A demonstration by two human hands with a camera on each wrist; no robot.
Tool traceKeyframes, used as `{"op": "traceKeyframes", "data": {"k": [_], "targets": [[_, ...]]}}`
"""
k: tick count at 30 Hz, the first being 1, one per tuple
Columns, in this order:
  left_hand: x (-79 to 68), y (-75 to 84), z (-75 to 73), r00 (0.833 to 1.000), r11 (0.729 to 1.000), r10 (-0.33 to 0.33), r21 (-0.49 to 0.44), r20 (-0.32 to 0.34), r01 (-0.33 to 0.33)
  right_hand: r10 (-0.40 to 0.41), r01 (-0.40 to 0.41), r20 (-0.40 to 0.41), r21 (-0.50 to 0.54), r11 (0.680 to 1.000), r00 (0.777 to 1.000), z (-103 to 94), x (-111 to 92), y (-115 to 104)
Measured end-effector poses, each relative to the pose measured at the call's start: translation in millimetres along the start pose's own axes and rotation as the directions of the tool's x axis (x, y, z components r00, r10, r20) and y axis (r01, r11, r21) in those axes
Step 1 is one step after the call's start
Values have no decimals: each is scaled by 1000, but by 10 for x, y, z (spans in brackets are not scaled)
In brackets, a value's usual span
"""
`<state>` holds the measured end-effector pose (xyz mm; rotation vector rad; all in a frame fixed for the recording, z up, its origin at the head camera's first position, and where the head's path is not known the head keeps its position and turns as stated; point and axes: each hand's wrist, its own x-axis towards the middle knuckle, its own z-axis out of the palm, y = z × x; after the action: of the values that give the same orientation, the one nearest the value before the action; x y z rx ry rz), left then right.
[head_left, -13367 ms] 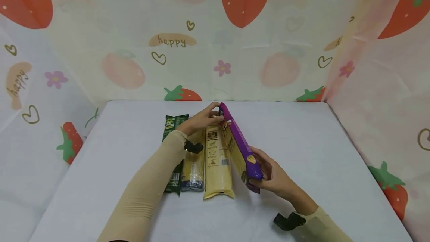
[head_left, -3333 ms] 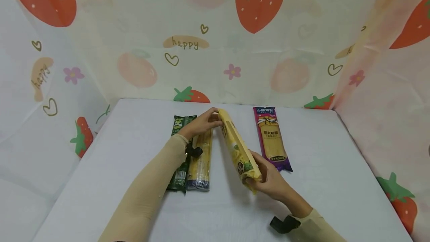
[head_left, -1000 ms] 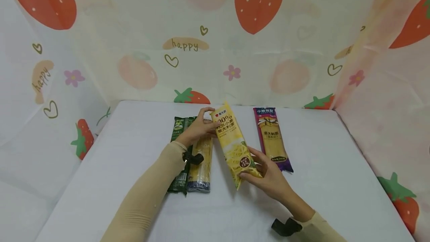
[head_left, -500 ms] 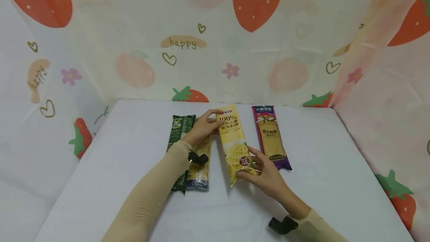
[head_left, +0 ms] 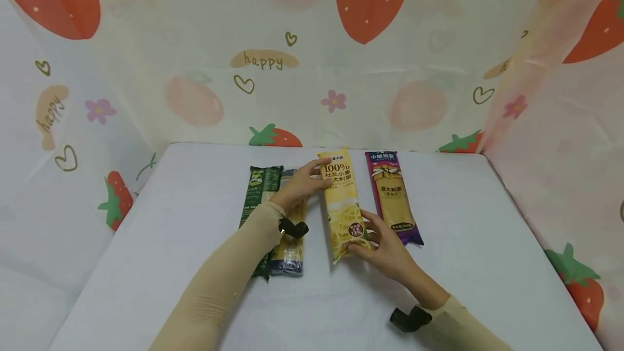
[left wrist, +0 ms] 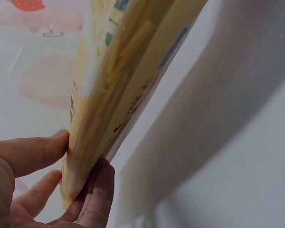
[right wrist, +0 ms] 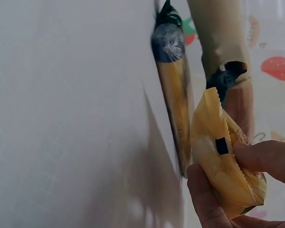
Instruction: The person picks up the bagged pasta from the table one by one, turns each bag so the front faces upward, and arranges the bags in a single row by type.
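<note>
Both hands hold a long yellow spaghetti packet (head_left: 343,199), its printed front facing the head camera. My left hand (head_left: 303,182) grips the far end by its left edge. In the left wrist view, thumb and fingers of the left hand (left wrist: 42,185) are on opposite faces of the packet (left wrist: 102,104), which stands off the white surface and casts a shadow. My right hand (head_left: 387,248) grips the near end at its right corner. The right wrist view shows the right hand (right wrist: 270,166) pinching the packet's crimped end (right wrist: 218,156) between thumb and fingers.
On the white table (head_left: 161,264), a green packet (head_left: 258,188) and a clear spaghetti packet with a blue end (head_left: 287,259) lie side by side, partly behind the left arm. A purple spaghetti packet (head_left: 394,196) lies right of the hands. Strawberry-print cloth (head_left: 195,26) walls the back and sides.
The purple packet, earlier in both hands, now lies at the right. The yellow packet was lifted from the row, turned from edge-on to front-facing, then straightened and shifted slightly right.
</note>
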<state>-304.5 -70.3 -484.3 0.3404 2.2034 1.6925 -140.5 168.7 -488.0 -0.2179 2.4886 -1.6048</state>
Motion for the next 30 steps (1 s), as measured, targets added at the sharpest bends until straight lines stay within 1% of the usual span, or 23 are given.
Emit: {"op": "traceKeyframes", "data": {"k": [5,10,14,17,21,27,30], "targets": [[82,28,53,1000,999,-6,35,-12,6,-14,14,-2,8,1000,1000,-27,57,13],[179,-10,112,1000,1000,19,13,10,-19,7,-7,-16,6,1000,1000,-42,110,44],[218,-20,148,999,1000,14,-13,37,-13,22,-22,-20,-6,1000,1000,-47,135,70],[243,-13,166,999,1000,4,-15,48,-4,35,-35,-28,-12,999,999,-52,159,80],[275,12,181,999,1000,1,16,44,-2,54,-55,-26,-22,998,998,-64,210,101],[343,30,213,999,995,11,100,48,-16,50,-52,-35,-52,997,998,-91,257,124],[357,33,222,999,992,11,126,52,-17,59,-61,-40,-60,996,997,-90,279,146]]}}
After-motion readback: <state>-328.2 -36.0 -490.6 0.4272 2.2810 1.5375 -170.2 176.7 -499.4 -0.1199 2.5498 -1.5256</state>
